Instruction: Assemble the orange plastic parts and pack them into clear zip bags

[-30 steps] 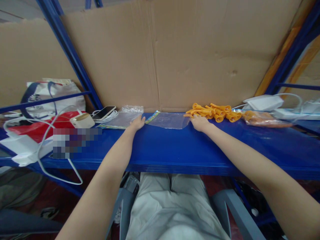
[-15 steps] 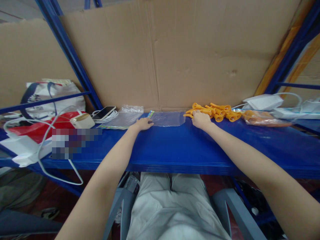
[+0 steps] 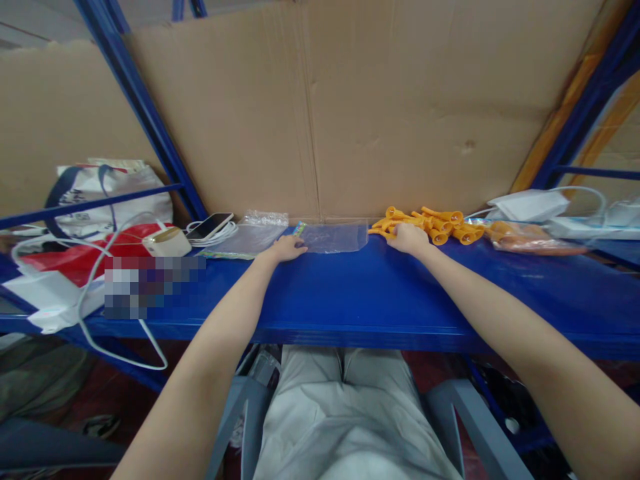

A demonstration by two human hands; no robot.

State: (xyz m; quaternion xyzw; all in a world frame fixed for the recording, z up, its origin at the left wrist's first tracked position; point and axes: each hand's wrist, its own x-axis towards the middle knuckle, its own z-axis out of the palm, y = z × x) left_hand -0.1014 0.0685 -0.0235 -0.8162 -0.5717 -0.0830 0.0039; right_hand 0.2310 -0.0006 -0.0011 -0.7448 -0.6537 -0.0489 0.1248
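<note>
A clear plastic bag [image 3: 337,238] with a coloured header strip at its left end lies flat near the back of the blue shelf. My left hand [image 3: 290,248] rests on that left end, its thumb and forefinger apart. Several orange plastic horn-shaped pieces [image 3: 443,223], flared at one end and narrow at the other, are heaped to the right. At the heap's left edge, my right hand [image 3: 409,238] has its fingers curled on one orange horn-shaped piece [image 3: 383,233]; the fingertips are partly hidden.
More clear bags [image 3: 250,237] lie to the left, beside a phone [image 3: 213,227] on a coiled white cable. Further left are a white charger [image 3: 167,241] and a red bag [image 3: 75,262]. A filled plastic packet [image 3: 533,238] lies at right. Cardboard [image 3: 370,113] stands behind.
My right hand has shifted slightly right along the heap, and its fingers have curled in. My left hand stays on the bag.
</note>
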